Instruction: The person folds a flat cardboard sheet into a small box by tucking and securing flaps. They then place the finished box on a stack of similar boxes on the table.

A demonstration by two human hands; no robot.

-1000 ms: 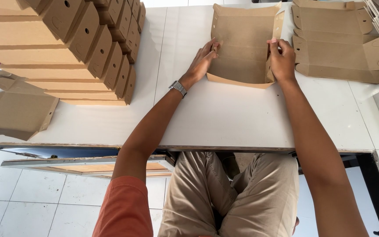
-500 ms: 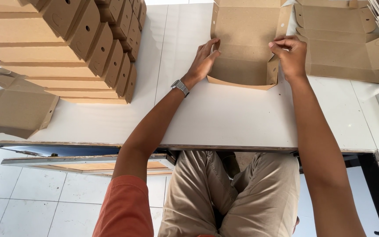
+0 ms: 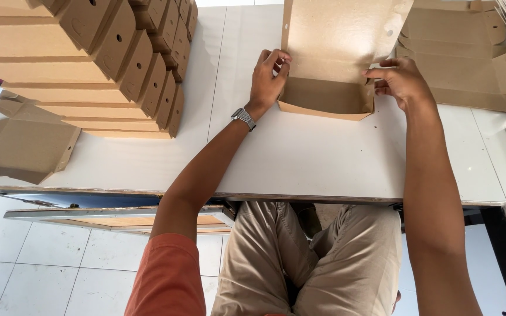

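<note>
A brown cardboard box [image 3: 329, 93] stands half folded on the white table [image 3: 300, 164], its lid flap raised toward the far side. My left hand [image 3: 269, 76] pinches the box's left side wall, with a metal wristwatch [image 3: 243, 117] on that wrist. My right hand [image 3: 399, 82] grips the right side wall, fingers curled over its edge.
A large stack of folded brown boxes [image 3: 89, 64] fills the table's left side. One loose box [image 3: 21, 146] hangs over the left front edge. Flat box blanks [image 3: 469, 64] lie at the far right. A shelf [image 3: 118, 216] sits under the table, above the tiled floor.
The box's lid flap has swung up from flat to upright. Both hands shifted from the front corners to the side walls, pressing them up.
</note>
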